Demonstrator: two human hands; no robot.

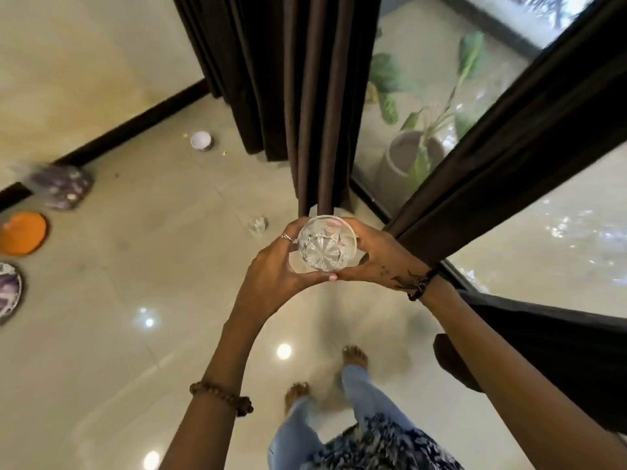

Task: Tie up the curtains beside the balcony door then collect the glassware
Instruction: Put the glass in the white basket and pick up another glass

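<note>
At the left edge a purple-patterned plate is cut off by the frame, with an orange plate just beyond it and a blurred purple bundle by the skirting, too smeared to identify. A small white bowl lies on the floor near the dark curtain. A second clear glass stands on the floor, hard to make out. No writing is readable anywhere. The left hand and right hand both wrap their fingers around a cut-crystal glass, held upright above the floor, star pattern in its base. The tied curtain slants behind the right wrist.
</note>
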